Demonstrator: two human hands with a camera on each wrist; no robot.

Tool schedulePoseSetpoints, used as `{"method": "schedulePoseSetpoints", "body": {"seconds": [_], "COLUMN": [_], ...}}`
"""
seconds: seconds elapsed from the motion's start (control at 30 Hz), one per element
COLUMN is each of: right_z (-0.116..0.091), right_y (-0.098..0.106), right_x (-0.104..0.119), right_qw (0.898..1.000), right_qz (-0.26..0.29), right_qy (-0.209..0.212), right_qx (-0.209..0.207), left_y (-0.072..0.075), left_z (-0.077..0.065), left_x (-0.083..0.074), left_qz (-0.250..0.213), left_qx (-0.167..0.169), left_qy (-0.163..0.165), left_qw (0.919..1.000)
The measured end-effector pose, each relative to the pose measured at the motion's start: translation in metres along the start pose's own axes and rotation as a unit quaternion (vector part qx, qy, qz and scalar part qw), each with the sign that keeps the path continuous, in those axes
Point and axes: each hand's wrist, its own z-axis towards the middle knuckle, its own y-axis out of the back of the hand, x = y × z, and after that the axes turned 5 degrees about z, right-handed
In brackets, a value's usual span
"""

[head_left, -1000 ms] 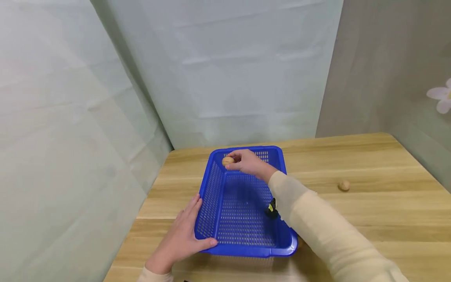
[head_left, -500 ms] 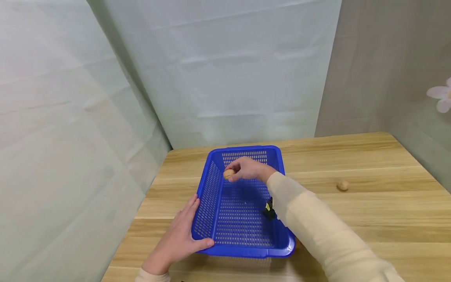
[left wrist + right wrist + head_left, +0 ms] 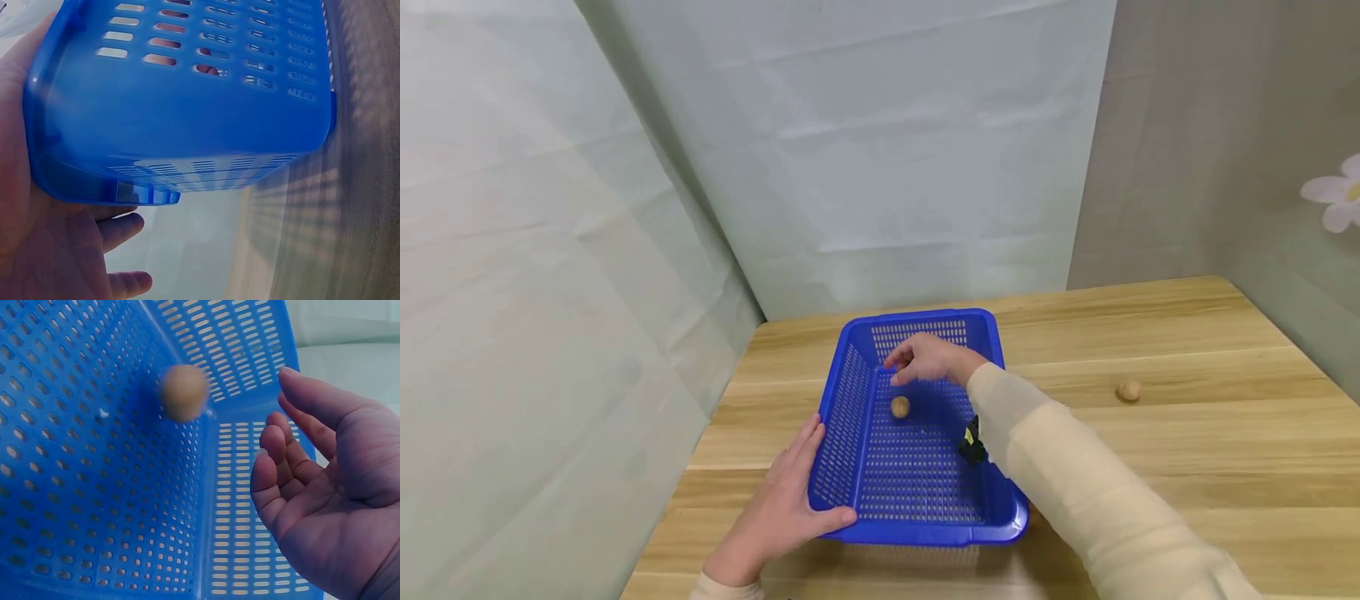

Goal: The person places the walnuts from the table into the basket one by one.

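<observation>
A walnut [image 3: 900, 407] is loose inside the blue plastic basket [image 3: 925, 535], just below my right hand [image 3: 931, 358]. In the right wrist view the walnut [image 3: 184, 392] is blurred and apart from the fingers, which are relaxed and hold nothing. My left hand [image 3: 786, 504] rests on the basket's near left corner, its thumb on the near rim and its fingers stretched along the left side. The left wrist view has the palm against the rim, with the fingers [image 3: 122, 231] outside the basket.
Another walnut [image 3: 1128, 390] lies on the wooden table [image 3: 1187, 467] to the right. A small black object with a yellow mark [image 3: 972, 443] shows by the right sleeve [image 3: 1075, 467]. Pale cloth [image 3: 910, 167] hangs behind the table.
My right hand lowered the walnut into the basket, then let go of it. The walnut has dropped away from the fingers. My left hand has stayed on the corner.
</observation>
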Motion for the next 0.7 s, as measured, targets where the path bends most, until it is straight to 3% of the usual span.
{"method": "schedulePoseSetpoints", "body": {"seconds": [0.3,0.53,0.7], "right_z": [0.0,0.002,0.001], "right_y": [0.005,0.011,0.016], "right_x": [0.004,0.005,0.015], "right_qw": [1.0,0.998,0.997], "right_qz": [0.005,-0.032,-0.006], "right_qy": [-0.006,0.009,0.018], "right_qx": [-0.021,-0.054,-0.073], "left_y": [0.004,0.005,0.005], "left_z": [0.006,0.015,0.018], "left_x": [-0.001,-0.001,-0.001], "left_qz": [-0.003,-0.002,-0.011], "left_qx": [0.005,0.014,0.022], "left_qy": [0.007,0.001,0.005], "left_qw": [1.0,0.9999,0.9997]}}
